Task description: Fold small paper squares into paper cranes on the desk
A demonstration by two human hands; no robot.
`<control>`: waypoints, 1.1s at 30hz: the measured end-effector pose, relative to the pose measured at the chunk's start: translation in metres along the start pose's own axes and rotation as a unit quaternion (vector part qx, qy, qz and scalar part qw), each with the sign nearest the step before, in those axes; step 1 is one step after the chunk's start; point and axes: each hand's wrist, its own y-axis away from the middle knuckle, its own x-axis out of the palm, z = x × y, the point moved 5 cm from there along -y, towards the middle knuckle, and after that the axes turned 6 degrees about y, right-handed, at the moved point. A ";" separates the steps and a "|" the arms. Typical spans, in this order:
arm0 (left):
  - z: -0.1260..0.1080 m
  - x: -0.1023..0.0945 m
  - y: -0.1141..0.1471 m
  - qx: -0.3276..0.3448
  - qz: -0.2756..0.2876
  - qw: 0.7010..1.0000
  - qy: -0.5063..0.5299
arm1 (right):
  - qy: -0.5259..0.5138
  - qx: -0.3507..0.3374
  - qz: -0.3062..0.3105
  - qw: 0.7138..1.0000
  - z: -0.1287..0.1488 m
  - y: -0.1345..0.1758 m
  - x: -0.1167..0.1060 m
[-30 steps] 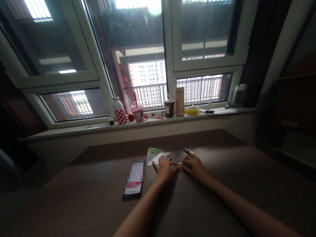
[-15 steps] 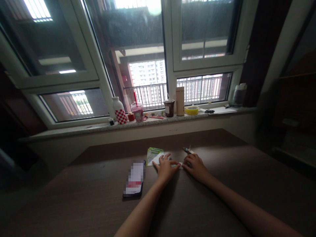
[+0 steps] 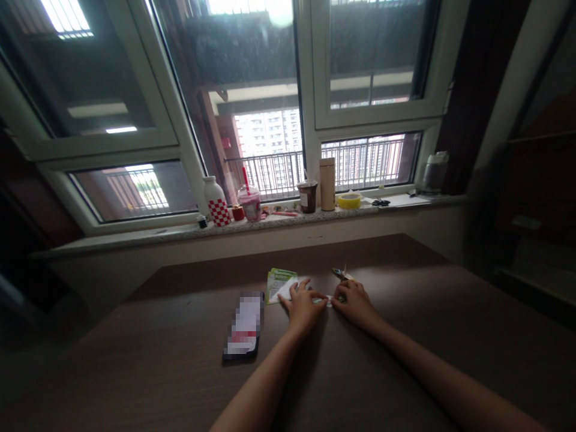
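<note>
My left hand [image 3: 302, 309] rests on the brown table, its thumb and index finger pinched toward the middle and the other fingers spread. Between the two hands lies a small white piece [image 3: 329, 302], too small to identify, held at its left side by my left fingertips. At its right side, the closed fingers of my right hand [image 3: 354, 302] grip it. Green-and-white printed cards [image 3: 279, 283] lie partly under my left fingers. Just beyond my right hand is a small dark, multicoloured item [image 3: 338, 274], partly hidden, whose kind I cannot make out.
Left of my forearm lies a phone [image 3: 243, 327] with a blurred screen. Along the windowsill stand a checkered bottle [image 3: 218, 204], a pink drink cup [image 3: 250, 204], a dark drink cup [image 3: 308, 198], a tan flask [image 3: 327, 185], yellow tape [image 3: 350, 201] and black scissors [image 3: 380, 203].
The view has shifted very slightly. Both hands stay in nearly the same place, with the right fingers moved only a little around the small white piece.
</note>
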 end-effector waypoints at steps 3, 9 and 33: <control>-0.001 0.000 0.000 -0.005 0.009 1.000 -0.003 | 0.001 0.000 -0.008 1.000 -0.001 -0.001 0.001; -0.001 0.001 -0.001 -0.004 0.009 1.000 -0.002 | -0.011 0.012 0.001 1.000 -0.001 -0.001 0.000; 0.001 0.003 -0.004 0.003 0.024 1.000 -0.013 | -0.025 0.024 0.002 0.999 -0.004 -0.002 -0.002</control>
